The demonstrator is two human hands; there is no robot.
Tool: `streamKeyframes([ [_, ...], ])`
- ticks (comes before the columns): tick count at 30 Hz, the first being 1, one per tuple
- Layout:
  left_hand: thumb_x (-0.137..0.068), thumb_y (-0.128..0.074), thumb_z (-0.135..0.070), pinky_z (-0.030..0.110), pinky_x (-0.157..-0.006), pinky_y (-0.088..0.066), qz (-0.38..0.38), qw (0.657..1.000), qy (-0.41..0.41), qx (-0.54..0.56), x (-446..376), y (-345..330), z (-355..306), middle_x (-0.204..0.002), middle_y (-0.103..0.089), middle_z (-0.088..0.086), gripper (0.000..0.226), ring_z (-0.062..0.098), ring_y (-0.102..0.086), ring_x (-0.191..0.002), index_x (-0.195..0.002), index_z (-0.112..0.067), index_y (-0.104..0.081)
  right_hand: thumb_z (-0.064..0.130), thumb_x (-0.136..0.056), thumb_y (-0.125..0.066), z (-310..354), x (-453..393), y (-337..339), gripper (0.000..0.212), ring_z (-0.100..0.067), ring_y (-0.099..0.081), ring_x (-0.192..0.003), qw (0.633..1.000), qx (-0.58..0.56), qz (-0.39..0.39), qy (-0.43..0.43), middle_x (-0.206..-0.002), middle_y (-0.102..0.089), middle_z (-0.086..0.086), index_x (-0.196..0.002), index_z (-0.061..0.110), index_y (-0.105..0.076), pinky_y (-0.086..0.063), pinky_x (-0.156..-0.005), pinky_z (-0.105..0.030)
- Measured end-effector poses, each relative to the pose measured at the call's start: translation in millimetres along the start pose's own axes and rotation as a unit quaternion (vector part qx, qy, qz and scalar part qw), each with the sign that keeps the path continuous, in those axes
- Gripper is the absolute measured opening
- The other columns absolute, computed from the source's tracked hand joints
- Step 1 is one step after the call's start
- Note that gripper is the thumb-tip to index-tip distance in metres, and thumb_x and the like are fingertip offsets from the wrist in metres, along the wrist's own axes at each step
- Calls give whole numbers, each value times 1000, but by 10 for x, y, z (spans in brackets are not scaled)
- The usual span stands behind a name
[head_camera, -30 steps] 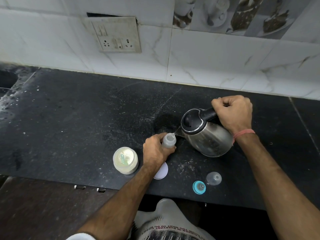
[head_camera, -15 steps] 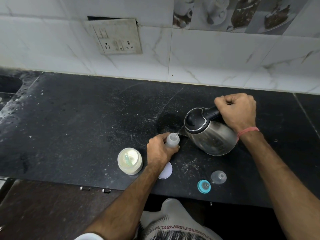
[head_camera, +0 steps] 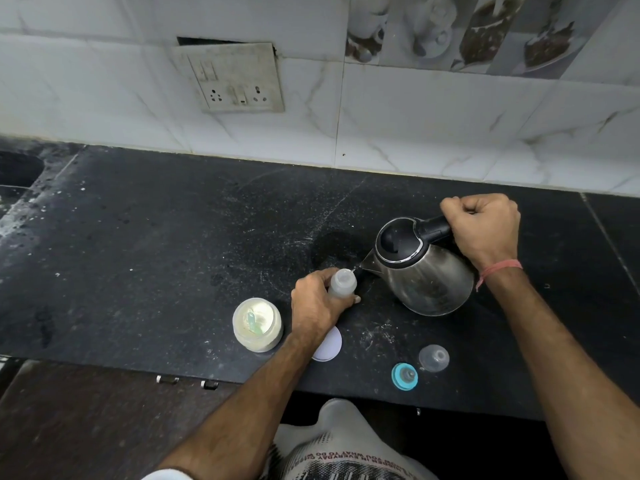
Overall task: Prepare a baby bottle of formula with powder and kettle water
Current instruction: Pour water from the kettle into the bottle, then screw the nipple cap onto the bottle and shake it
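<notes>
Kettle [head_camera: 427, 271] tipped in my right hand [head_camera: 483, 230], spout at the bottle [head_camera: 341, 284] my left hand [head_camera: 317, 306] grips near the surface's [head_camera: 138, 254] front edge.

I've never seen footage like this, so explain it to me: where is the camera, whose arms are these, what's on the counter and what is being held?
There is no machine here: a camera worn on a person's head looks down at their own two bare arms. The left hand grips a small clear plastic baby bottle standing on the black stone counter. The right hand grips the black handle of a steel electric kettle, tilted so its spout reaches the bottle's mouth. Also on the counter: an open white powder jar with a scoop inside, a flat white lid, a teal-ringed teat and a clear dome cap.
</notes>
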State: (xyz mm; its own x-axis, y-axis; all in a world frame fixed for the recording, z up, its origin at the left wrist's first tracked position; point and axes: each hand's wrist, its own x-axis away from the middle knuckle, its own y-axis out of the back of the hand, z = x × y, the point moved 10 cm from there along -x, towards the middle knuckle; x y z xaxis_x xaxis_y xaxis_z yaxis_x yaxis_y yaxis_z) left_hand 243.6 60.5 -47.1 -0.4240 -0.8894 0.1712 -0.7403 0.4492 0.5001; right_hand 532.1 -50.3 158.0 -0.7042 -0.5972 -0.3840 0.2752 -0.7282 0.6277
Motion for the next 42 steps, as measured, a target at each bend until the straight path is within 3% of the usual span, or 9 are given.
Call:
streamKeyframes([
  [3,-68,-106,-46,34,-105,-60,-2,1000,-3,3,-3,1,0,-110,-84,-25,58,1,-77,-109,-121,-45,-83,25,-90,-70,-210,6,57,53,-11,-33,-39,998,-35,-8,-47,-38,-35,4,-43,11,-51,-38,-53,-27],
  [10,-68,-109,-42,24,-100,-57,10,1000,-6,9,16,5,-28,-106,-84,-24,55,-2,-76,-107,-118,-41,-85,25,-90,-68,-614,100,-24,54,-7,-23,-38,981,-138,-15,-138,-37,-26,12,-40,16,-48,-39,-54,-28],
  [12,-68,-109,-42,22,-97,-57,14,1000,-7,8,20,-3,-33,-105,-84,-24,55,-4,-76,-105,-118,-40,-85,28,-88,-67,-718,130,-90,53,-17,-26,-44,972,-165,-12,-165,-39,-25,13,-41,14,-46,-33,-50,-30],
  [15,-68,-109,-41,20,-96,-57,17,1000,-12,3,30,-7,-45,-103,-84,-25,55,-6,-76,-102,-117,-40,-85,30,-85,-69,-918,192,-197,51,-25,-30,-55,955,-210,-17,-210,-49,-32,0,-46,10,-44,-28,-48,-31],
  [18,-68,-109,-39,17,-94,-56,16,1000,-14,-3,31,-8,-36,-102,-84,-25,54,-8,-75,-100,-116,-40,-86,32,-84,-69,-1077,265,-252,50,-26,-33,-56,942,-237,-26,-238,-68,-41,-11,-61,-9,-51,-28,-44,-30],
  [25,-69,-109,-37,19,-98,-58,38,999,-25,-4,57,-69,-40,-104,-84,-27,53,-12,-75,-102,-117,-38,-86,32,-82,-66,-1173,381,-194,30,-21,-44,-56,931,-247,-25,-267,-71,-44,-14,-63,9,-60,-37,-46,-31],
  [31,-70,-109,-36,28,-100,-63,46,998,-31,-2,89,-155,-94,-100,-84,-27,50,-11,-76,-99,-114,-38,-85,27,-94,-69,-1149,363,-167,38,-8,-52,-53,936,-247,-8,-251,-58,-57,3,-57,18,-64,-47,-54,-28],
  [36,-73,-105,-43,38,-99,-65,61,997,-37,3,138,-236,-149,-99,-83,-28,43,-6,-78,-100,-111,-42,-84,37,-100,-76,-982,338,14,16,-7,-70,-87,962,-209,-8,-175,-90,-79,4,-92,24,-79,-61,-94,-43],
  [42,-74,-105,-41,38,-99,-66,67,997,-40,6,230,-297,-177,-100,-83,-27,42,-5,-78,-101,-110,-42,-84,31,-107,-72,-464,741,570,42,-2,-58,-85,964,-208,-145,-74,-92,-57,10,-141,14,-54,-52,-80,-24],
])
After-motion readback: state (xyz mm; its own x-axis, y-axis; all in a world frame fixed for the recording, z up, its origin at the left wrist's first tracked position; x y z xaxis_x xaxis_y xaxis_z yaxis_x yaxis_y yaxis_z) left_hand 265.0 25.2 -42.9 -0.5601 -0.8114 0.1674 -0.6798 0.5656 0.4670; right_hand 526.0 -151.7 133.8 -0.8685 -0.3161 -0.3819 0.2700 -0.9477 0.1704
